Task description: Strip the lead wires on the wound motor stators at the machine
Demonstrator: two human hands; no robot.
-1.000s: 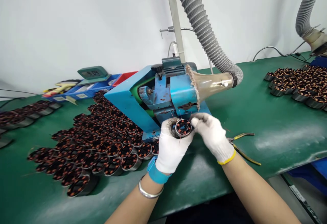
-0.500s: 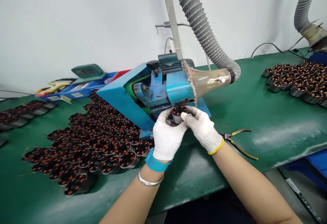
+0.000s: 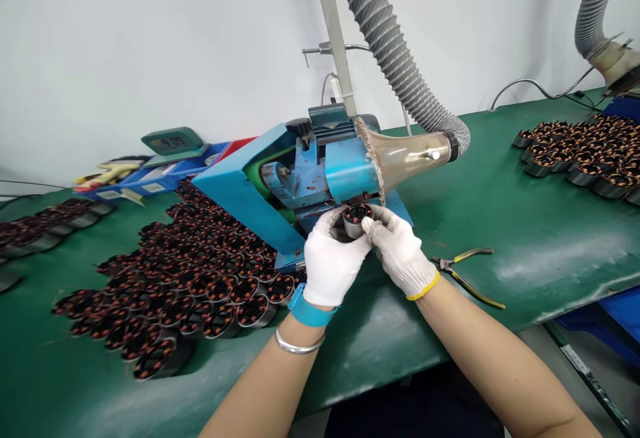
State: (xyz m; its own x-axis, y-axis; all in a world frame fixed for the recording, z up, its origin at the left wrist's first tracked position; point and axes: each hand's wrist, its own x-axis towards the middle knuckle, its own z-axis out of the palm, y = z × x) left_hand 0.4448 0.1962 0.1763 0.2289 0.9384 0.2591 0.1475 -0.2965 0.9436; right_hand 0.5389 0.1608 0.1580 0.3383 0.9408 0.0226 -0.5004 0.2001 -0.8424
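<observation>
At the green bench [image 3: 385, 335], clasping a metal ring [image 3: 353, 229] in left hand [image 3: 331, 261] and right hand [image 3: 399, 251], in front of the blue machine [image 3: 350, 173].

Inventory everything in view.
held ring: one, silver-black, centre
other rings: many, black-orange, left and right
machine: one, blue, centre
hoses: two, grey, centre and right
funnels: two, tan, on hoses
pliers: one, yellow-handled, right
display: one, teal, left
bins: several, blue and red, left
bench: one, green, underneath
wristband: one, blue, lower centre
bangle: one, silver, lower centre
left hand: one, white-gloved, on held ring
right hand: one, white-gloved, on held ring
</observation>
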